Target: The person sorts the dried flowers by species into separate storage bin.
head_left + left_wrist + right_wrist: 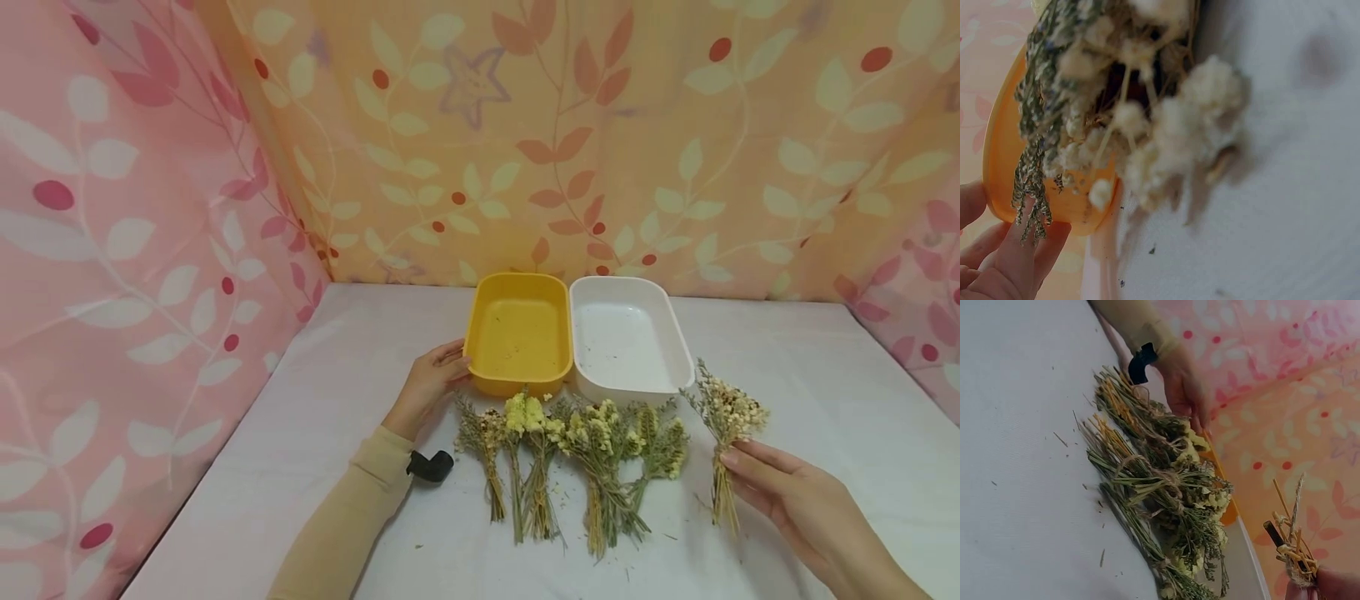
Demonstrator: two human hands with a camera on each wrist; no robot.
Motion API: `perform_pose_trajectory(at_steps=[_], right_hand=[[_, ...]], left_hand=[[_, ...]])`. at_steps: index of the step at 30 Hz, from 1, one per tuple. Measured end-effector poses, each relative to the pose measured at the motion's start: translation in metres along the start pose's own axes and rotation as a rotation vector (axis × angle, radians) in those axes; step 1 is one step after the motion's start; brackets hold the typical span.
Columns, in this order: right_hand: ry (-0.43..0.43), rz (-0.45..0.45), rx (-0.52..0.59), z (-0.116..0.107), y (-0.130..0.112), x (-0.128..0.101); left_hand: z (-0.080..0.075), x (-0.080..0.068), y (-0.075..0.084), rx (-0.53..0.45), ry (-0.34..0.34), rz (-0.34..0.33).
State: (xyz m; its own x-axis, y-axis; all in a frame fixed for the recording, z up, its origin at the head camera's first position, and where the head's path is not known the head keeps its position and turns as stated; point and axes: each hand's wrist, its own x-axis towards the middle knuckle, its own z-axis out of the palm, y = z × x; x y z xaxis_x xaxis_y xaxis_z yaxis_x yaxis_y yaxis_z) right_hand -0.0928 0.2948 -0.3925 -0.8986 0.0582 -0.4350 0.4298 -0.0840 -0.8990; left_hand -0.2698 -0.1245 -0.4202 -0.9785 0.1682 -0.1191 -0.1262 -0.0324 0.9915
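Observation:
A yellow tub (pixel 517 333) and a white tub (pixel 628 340) stand side by side at the middle of the table. My left hand (pixel 435 382) rests its fingers (pixel 1004 262) against the yellow tub's (pixel 997 156) left rim. Several small dried-flower bunches (pixel 570 462) lie in a row in front of the tubs; they also show in the right wrist view, bunches (pixel 1154 481). My right hand (pixel 780 492) pinches the stems of one bunch (pixel 726 433) with cream blossoms, lifted just right of the row. Its tied stem ends (pixel 1291 550) show in the right wrist view.
The table (pixel 315 467) has a white cloth, and bits of plant litter lie on it near the bunches. Leaf-patterned curtains, pink (pixel 127 250) on the left and orange (pixel 600 125) behind, close in the table on three sides.

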Motion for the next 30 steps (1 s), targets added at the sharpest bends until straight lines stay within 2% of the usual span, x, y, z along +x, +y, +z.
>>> perform_pose_trajectory(at_steps=[6, 12, 20, 24, 27, 30], right_hand=[[-0.041, -0.094, 0.046, 0.007, -0.012, 0.007], [-0.081, -0.120, 0.078, 0.019, -0.023, 0.019], [-0.097, -0.132, -0.001, 0.037, -0.042, 0.033], [-0.110, -0.142, 0.035, 0.043, -0.051, 0.038], [-0.125, -0.157, 0.024, 0.050, -0.058, 0.041], [-0.127, -0.172, -0.034, 0.060, -0.064, 0.043]], left_hand=[[0.002, 0.001, -0.001, -0.018, -0.009, 0.003], [0.002, 0.001, -0.002, -0.030, -0.002, 0.009], [0.001, 0.001, -0.002, -0.015, 0.006, 0.005], [0.002, 0.001, -0.003, -0.019, 0.004, 0.015], [0.002, 0.001, -0.003, -0.015, 0.010, 0.016], [0.002, 0.001, -0.003, -0.005, 0.018, 0.014]])
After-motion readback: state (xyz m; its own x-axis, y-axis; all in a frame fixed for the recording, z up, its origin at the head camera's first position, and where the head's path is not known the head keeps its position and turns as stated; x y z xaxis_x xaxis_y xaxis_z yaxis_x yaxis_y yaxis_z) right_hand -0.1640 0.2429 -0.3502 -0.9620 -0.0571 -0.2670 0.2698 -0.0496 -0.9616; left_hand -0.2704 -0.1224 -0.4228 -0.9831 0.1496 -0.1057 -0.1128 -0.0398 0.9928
